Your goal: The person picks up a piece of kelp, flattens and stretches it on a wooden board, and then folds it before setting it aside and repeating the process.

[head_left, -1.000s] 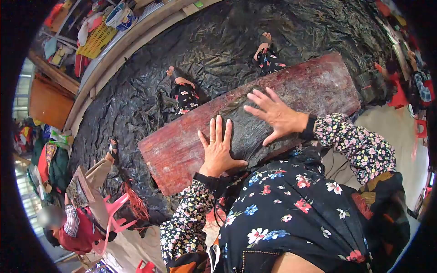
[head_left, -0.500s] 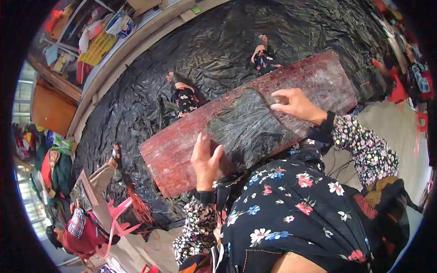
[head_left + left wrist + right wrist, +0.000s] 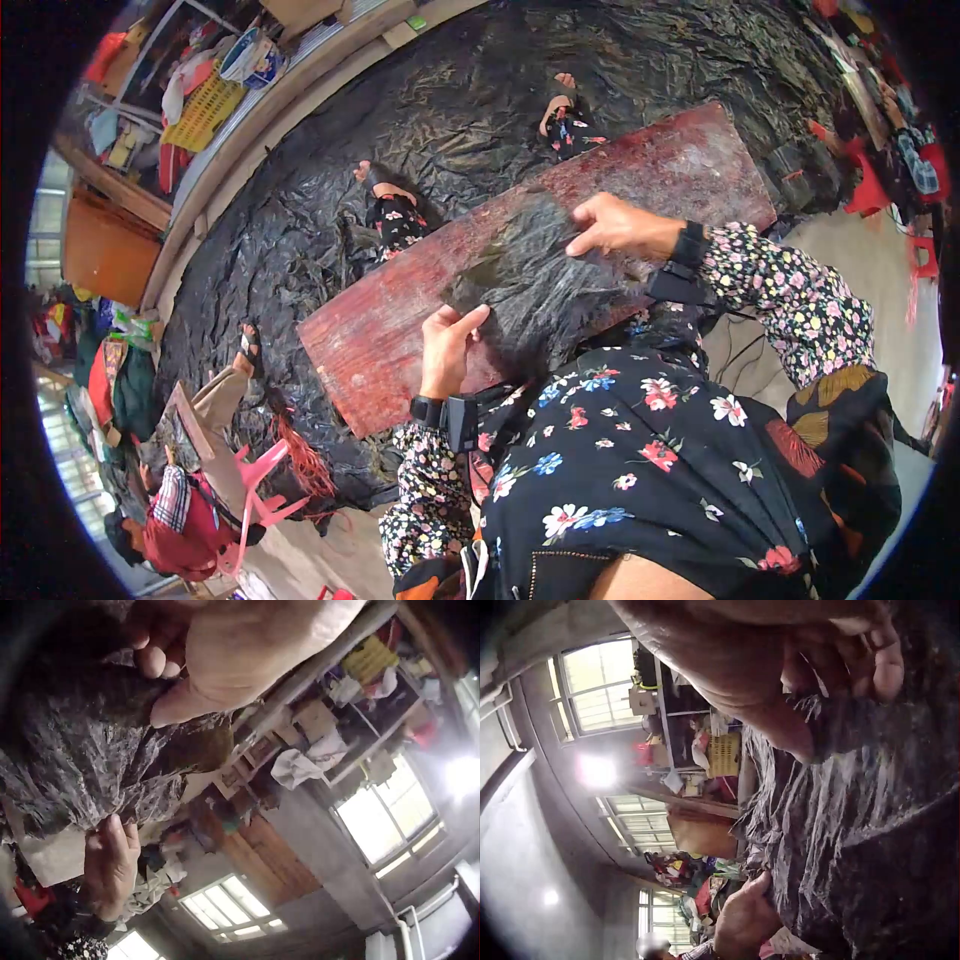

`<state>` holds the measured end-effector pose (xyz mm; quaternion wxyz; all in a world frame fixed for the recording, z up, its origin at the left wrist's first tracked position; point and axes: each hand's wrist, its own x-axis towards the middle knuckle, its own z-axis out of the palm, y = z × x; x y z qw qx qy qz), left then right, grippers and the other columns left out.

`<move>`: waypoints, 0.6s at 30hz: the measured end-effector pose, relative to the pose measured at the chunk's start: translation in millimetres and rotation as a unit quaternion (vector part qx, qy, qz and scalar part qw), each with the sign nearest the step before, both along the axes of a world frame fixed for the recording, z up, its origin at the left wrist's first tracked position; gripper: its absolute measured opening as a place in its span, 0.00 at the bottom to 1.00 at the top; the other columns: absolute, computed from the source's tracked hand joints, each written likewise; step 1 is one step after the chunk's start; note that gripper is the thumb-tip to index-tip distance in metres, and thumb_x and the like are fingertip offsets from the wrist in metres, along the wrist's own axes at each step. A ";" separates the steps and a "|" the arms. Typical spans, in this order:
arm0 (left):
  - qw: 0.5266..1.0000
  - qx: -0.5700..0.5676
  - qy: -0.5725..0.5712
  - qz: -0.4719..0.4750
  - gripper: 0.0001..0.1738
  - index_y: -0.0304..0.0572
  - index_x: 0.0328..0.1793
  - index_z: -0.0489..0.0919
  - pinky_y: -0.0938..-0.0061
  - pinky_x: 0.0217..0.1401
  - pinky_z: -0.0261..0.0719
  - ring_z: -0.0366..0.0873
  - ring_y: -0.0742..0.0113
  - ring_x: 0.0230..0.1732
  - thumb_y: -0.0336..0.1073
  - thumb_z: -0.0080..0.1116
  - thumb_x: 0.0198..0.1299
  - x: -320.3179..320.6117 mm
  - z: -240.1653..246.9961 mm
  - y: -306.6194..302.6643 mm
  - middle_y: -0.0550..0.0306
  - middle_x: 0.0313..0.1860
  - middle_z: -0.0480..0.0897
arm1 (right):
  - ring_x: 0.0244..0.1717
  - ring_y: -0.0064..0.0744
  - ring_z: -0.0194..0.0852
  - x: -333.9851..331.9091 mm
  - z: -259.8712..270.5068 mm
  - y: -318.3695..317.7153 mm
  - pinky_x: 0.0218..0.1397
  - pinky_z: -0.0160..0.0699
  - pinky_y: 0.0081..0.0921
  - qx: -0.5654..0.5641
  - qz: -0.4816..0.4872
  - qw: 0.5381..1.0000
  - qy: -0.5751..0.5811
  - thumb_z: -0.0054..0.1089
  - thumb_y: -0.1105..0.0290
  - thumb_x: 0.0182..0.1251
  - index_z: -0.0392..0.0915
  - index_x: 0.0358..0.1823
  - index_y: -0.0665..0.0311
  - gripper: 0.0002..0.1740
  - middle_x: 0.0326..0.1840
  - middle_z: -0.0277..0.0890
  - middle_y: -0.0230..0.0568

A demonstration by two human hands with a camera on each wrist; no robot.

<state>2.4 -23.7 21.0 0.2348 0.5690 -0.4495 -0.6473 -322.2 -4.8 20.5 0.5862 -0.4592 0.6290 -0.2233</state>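
A dark, wrinkled, fibrous sheet lies over the middle of a long, worn red board. My left hand pinches the sheet's left edge between thumb and curled fingers. At the opposite edge my right hand grips it the same way, thumb towards the middle. In the left wrist view, the sheet hangs in creases between the left hand and the right hand. The right wrist view shows the sheet gathered in folds under the right thumb.
Black plastic sheeting covers the ground beyond the board, with two bare feet in front of it. At the lower left, another person sits near a pink stool. A yellow basket stands on a shelf at upper left.
Both hands lay flat with fingers spread on the sheet, then drew apart to its two edges. Now they pinch those edges, and the sheet looks looser and more creased.
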 end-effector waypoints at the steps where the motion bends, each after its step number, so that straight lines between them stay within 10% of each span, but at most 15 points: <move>1: 0.999 -0.009 0.033 -0.003 0.07 0.42 0.34 0.82 0.82 0.27 0.66 0.72 0.79 0.24 0.33 0.72 0.57 -1.6 3.6 -3.5 0.66 0.27 0.82 | 0.37 0.19 0.76 -3.8 3.4 -1.4 0.37 0.76 0.25 -0.024 0.008 1.000 -0.006 0.73 0.74 0.57 0.84 0.44 0.73 0.15 0.36 0.83 0.31; 5: 0.951 -0.301 0.069 0.006 0.06 0.35 0.40 0.84 0.77 0.38 0.77 0.78 0.77 0.33 0.24 0.69 0.57 -22.1 78.9 -8.6 0.63 0.36 0.86 | 0.39 0.22 0.76 -6.0 78.1 -4.3 0.44 0.76 0.28 -0.323 0.003 0.946 -0.028 0.73 0.74 0.56 0.83 0.48 0.68 0.17 0.39 0.81 0.34; 9: 0.703 -0.685 -0.114 -0.155 0.22 0.42 0.43 0.87 0.68 0.39 0.75 0.80 0.56 0.36 0.27 0.68 0.34 -16.3 76.6 -7.0 0.53 0.33 0.81 | 0.52 0.45 0.74 -24.1 97.8 5.4 0.57 0.73 0.36 -0.572 0.126 0.799 0.136 0.61 0.67 0.58 0.77 0.44 0.61 0.13 0.48 0.75 0.41; 13: 0.668 -0.669 -0.180 -0.272 0.18 0.47 0.48 0.86 0.62 0.46 0.74 0.77 0.57 0.43 0.31 0.59 0.47 -19.0 -3.8 14.3 0.57 0.39 0.78 | 0.60 0.45 0.74 -36.0 13.2 28.9 0.61 0.74 0.41 -0.597 0.215 0.702 0.325 0.56 0.66 0.60 0.76 0.43 0.58 0.10 0.54 0.75 0.41; 18: 0.699 -0.596 -0.234 -0.317 0.18 0.46 0.49 0.83 0.62 0.50 0.73 0.75 0.58 0.48 0.30 0.58 0.50 -20.4 -35.5 32.3 0.59 0.43 0.77 | 0.61 0.47 0.74 -29.1 -16.1 60.1 0.61 0.74 0.43 -0.561 0.227 0.721 0.337 0.58 0.67 0.56 0.76 0.43 0.60 0.13 0.56 0.75 0.43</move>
